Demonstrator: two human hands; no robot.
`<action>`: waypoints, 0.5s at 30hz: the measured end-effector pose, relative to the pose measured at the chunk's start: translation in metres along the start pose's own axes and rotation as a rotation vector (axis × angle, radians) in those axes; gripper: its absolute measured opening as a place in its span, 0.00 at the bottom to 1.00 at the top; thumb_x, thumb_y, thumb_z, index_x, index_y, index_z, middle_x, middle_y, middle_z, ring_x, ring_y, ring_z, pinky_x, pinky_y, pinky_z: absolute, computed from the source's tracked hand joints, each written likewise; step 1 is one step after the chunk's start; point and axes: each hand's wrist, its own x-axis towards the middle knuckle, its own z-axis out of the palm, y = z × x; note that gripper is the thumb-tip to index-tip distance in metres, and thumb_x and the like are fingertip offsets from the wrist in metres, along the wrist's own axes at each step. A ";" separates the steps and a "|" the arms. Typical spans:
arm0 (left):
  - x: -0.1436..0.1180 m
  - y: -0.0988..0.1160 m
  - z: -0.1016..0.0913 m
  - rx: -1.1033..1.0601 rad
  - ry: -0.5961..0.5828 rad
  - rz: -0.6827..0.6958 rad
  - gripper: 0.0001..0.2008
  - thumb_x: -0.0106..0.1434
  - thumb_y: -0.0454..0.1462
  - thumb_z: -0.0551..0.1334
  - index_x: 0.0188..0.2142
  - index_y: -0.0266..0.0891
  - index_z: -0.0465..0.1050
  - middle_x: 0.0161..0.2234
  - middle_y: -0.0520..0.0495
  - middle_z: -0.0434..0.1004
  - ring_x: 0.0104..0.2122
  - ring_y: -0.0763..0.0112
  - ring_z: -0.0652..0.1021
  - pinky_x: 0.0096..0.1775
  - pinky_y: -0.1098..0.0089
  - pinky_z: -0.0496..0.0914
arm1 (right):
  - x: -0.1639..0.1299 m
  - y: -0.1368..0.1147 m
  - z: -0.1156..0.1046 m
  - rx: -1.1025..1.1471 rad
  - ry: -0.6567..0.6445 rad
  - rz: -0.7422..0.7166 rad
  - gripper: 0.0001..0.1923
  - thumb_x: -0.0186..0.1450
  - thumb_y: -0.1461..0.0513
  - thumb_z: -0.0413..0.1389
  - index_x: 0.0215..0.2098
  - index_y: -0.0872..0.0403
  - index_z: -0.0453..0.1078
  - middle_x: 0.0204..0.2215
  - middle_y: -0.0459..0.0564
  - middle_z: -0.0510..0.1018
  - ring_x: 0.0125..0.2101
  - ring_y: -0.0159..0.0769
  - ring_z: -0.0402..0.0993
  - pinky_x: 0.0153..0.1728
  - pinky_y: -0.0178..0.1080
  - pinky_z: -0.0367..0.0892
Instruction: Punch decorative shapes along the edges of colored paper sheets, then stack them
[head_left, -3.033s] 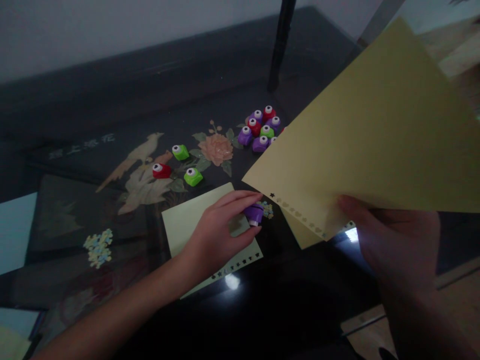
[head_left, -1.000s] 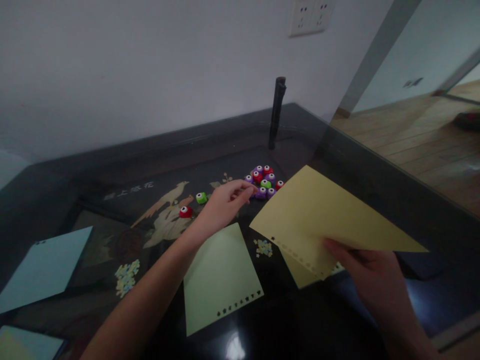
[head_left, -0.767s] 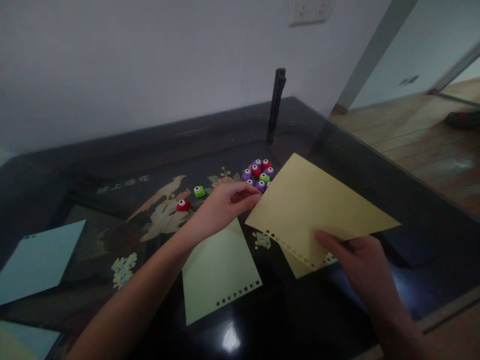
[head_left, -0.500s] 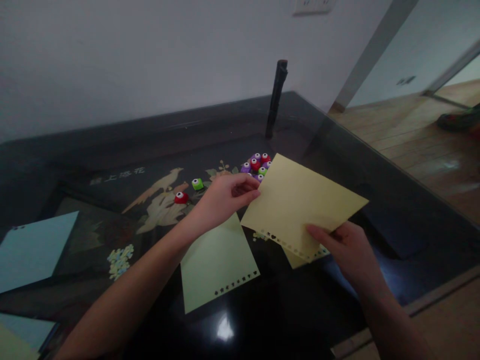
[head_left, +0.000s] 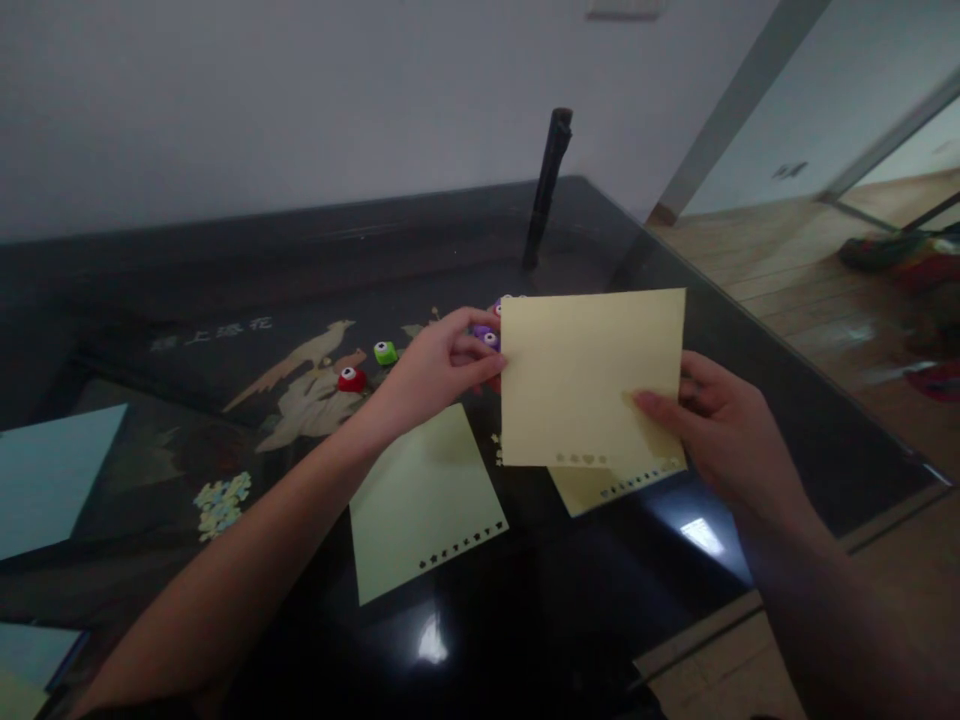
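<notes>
1. Vs 0.5 s ago: yellow sheet (head_left: 589, 375) has swung from a tilted diamond to nearly square-on, edges now level; it's held up above the table (head_left: 225, 250), facing the camera.
2. Right hand (head_left: 724, 430) pinches the sheet's right edge, thumb on the front, fingers behind. It sat at the bottom edge before.
3. Left hand (head_left: 439, 360) has come in to the sheet's left edge, fingertips closed on or right at it; can't tell if a punch is also in that grip.
4. Punched row of small shapes runs along the sheet's bottom edge.
5. Pile of punches (head_left: 486, 335) now mostly hidden behind sheet & left hand; only a bit of purple shows.
6. Green punch (head_left: 385, 352) and red punch (head_left: 350, 379) lie just left of the left hand, apart from it.
7. Pale green sheet (head_left: 424, 500) lies flat under the left forearm; second yellow sheet (head_left: 600, 487) flat below the held one, near the front rim.
8. Black post (head_left: 546, 190) stands behind, well apart.
9. Blue sheet (head_left: 52, 475) far left.
10. Open room: dark tabletop to front centre & to right of the right hand; table edge close on the right.
</notes>
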 end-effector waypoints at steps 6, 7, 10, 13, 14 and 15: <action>0.014 -0.002 0.017 0.088 0.048 0.006 0.18 0.58 0.31 0.62 0.49 0.37 0.66 0.24 0.55 0.72 0.19 0.77 0.73 0.22 0.75 0.69 | 0.013 0.001 -0.021 0.020 -0.141 0.158 0.27 0.54 0.57 0.66 0.51 0.50 0.67 0.30 0.48 0.83 0.24 0.39 0.79 0.22 0.37 0.74; 0.017 -0.005 0.020 0.135 0.036 0.012 0.16 0.59 0.31 0.62 0.48 0.37 0.67 0.23 0.56 0.71 0.19 0.77 0.72 0.23 0.75 0.68 | 0.014 0.003 -0.025 0.023 -0.137 0.173 0.28 0.53 0.57 0.66 0.51 0.50 0.67 0.29 0.48 0.82 0.24 0.38 0.79 0.21 0.36 0.74; 0.026 -0.015 0.031 0.321 0.008 0.072 0.13 0.58 0.31 0.63 0.44 0.37 0.70 0.23 0.55 0.72 0.23 0.74 0.74 0.27 0.73 0.68 | 0.019 0.010 -0.035 0.023 -0.127 0.225 0.32 0.52 0.58 0.67 0.54 0.49 0.65 0.29 0.47 0.82 0.23 0.37 0.79 0.20 0.34 0.73; 0.030 -0.024 0.041 0.520 -0.012 0.124 0.13 0.57 0.32 0.64 0.43 0.37 0.72 0.24 0.54 0.73 0.26 0.71 0.75 0.31 0.71 0.67 | 0.020 0.018 -0.042 -0.015 -0.142 0.277 0.36 0.52 0.58 0.67 0.57 0.49 0.62 0.29 0.48 0.82 0.23 0.38 0.79 0.20 0.34 0.73; 0.030 -0.026 0.044 0.575 -0.026 0.122 0.14 0.57 0.32 0.64 0.44 0.38 0.72 0.24 0.53 0.74 0.26 0.70 0.75 0.32 0.70 0.66 | 0.020 0.021 -0.043 -0.034 -0.149 0.295 0.37 0.52 0.58 0.67 0.58 0.49 0.60 0.29 0.48 0.83 0.23 0.38 0.79 0.19 0.35 0.73; 0.030 -0.027 0.047 0.619 -0.039 0.113 0.15 0.57 0.33 0.65 0.44 0.38 0.72 0.25 0.53 0.74 0.27 0.70 0.75 0.32 0.70 0.66 | 0.020 0.023 -0.045 -0.052 -0.157 0.314 0.39 0.52 0.58 0.67 0.59 0.50 0.59 0.29 0.48 0.83 0.22 0.38 0.79 0.19 0.35 0.73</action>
